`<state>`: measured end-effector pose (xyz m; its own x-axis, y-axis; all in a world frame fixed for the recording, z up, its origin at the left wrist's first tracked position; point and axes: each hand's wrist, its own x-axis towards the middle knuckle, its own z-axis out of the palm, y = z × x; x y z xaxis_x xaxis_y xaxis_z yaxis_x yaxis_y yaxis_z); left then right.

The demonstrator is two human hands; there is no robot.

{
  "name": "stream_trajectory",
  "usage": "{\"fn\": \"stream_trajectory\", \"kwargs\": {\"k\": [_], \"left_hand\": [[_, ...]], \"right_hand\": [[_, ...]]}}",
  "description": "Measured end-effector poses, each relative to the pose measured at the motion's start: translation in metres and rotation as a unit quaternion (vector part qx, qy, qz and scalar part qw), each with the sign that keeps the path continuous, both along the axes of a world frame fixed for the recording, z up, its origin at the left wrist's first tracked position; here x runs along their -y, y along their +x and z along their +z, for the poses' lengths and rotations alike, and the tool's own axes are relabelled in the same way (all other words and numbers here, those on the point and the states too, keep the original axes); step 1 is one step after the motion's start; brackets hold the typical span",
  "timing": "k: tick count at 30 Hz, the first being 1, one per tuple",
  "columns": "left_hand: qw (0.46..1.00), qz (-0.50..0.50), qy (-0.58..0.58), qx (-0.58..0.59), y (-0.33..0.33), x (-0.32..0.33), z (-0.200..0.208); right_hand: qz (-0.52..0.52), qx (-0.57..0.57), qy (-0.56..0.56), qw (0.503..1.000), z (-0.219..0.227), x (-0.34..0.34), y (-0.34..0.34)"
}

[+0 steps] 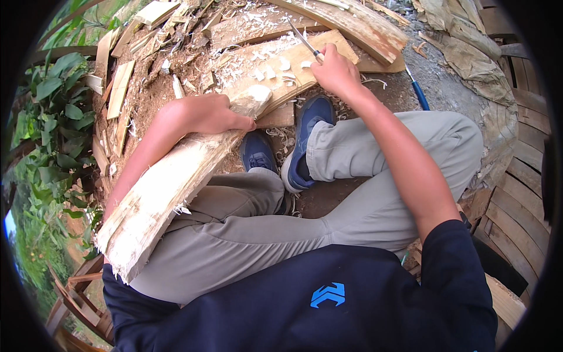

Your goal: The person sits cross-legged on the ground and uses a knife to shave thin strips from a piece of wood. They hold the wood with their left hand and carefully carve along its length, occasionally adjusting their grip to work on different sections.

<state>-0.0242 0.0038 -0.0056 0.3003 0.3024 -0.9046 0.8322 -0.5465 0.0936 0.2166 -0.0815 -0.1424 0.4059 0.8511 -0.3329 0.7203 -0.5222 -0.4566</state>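
Observation:
I sit on the ground with a long rough pale wooden piece [170, 182] lying across my lap. My left hand [202, 114] grips it near its far end, which rests against a flat wooden block [275, 73]. My right hand [335, 71] is stretched forward and closed on the handle of a knife [305, 41] whose thin blade points away over the block. Pale wood chips lie scattered on the block by the blade.
Wood shavings and offcut planks [120, 88] litter the ground ahead and to the left. A curved plank [358, 23] lies at the back. A blue-handled tool [419, 94] lies to the right. Green plants [58, 117] border the left, wooden slats [522, 193] the right.

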Motion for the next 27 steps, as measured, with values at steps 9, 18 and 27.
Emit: {"fn": "stream_trajectory", "kwargs": {"k": [9,18,27], "left_hand": [[0.991,0.065,0.036,0.112,-0.035,-0.035,0.017],[0.971,0.102,0.1,0.192,-0.06,-0.046,0.045],[0.861,0.081,0.251,0.434,-0.125,-0.036,0.041]], "right_hand": [[0.026,0.141,0.032,0.989,-0.011,0.002,0.033],[0.058,0.209,0.063,0.974,-0.007,0.006,0.029],[0.326,-0.371,0.234,0.837,0.158,0.052,-0.129]]}}
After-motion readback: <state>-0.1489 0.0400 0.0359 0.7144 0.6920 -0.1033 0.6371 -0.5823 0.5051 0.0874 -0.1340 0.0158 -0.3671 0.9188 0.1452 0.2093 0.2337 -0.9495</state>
